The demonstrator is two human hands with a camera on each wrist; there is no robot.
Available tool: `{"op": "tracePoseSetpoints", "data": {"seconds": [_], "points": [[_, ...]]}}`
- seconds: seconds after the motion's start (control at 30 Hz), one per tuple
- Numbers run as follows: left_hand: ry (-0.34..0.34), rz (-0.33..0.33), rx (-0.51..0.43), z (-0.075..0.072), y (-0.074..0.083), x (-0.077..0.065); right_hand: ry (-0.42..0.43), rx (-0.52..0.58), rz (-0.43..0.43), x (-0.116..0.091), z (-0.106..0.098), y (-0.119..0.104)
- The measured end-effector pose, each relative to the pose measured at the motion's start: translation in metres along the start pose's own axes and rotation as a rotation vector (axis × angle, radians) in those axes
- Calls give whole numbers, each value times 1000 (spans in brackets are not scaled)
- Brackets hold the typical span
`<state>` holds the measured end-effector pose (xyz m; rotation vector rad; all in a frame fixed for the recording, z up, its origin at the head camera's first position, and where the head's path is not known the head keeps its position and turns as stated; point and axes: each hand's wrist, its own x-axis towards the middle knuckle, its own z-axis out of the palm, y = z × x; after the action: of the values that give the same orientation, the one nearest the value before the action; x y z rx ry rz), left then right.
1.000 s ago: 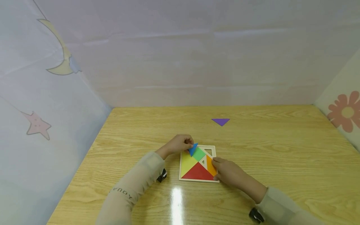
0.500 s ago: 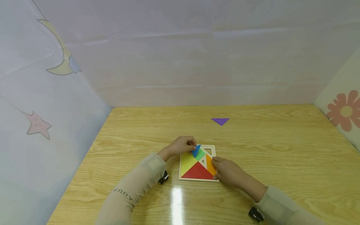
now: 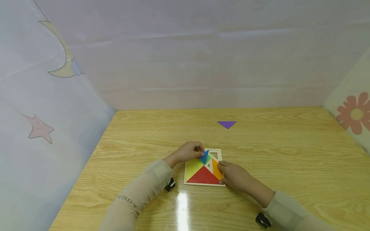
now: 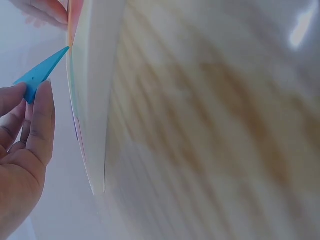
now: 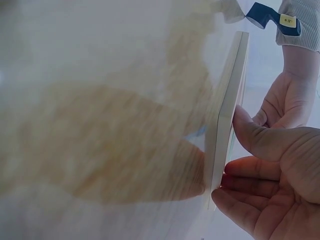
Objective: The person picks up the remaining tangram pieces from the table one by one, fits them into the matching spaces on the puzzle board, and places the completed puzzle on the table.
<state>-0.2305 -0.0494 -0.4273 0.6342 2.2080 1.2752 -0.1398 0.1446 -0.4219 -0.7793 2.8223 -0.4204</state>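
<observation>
My left hand (image 3: pixel 189 151) pinches a blue triangular tangram piece (image 3: pixel 205 157) between thumb and fingers, tilted over the upper part of the wooden tangram board (image 3: pixel 202 184). In the left wrist view one tip of the blue piece (image 4: pixel 42 75) points at the board's face. My right hand (image 3: pixel 235 175) grips the board's right edge, thumb and fingers set along it. Lying in the board are a yellow triangle (image 3: pixel 192 169), a red triangle (image 3: pixel 203 177), an orange piece (image 3: pixel 216 170) and a green piece (image 3: pixel 209 158), partly covered by the blue one. Two bare wooden spots with cut-outs show at its upper right and centre.
A purple triangle (image 3: pixel 227 124) lies on the wood-grain table (image 3: pixel 144 134) beyond the board. Printed cloth walls (image 3: pixel 185 70) stand behind and at both sides of the table. A black wrist device (image 3: pixel 170 184) sits under the left sleeve.
My left hand has shifted a little right and towards me, carrying the blue triangle from the board's upper left to over the green piece. The right hand and board stay put.
</observation>
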Motion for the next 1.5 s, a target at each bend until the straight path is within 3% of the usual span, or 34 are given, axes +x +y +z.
{"op": "tracePoseSetpoints", "data": {"seconds": [0.3,0.93,1.5], "points": [[-8,-7,14,1,2,-2,14,4,-11,-1,-1,-1],[-48,47,74,3,0,-3,19,-3,-33,-1,-2,-1],[-98,120,263,1,3,-1,2,-8,-22,0,-3,-1]]}}
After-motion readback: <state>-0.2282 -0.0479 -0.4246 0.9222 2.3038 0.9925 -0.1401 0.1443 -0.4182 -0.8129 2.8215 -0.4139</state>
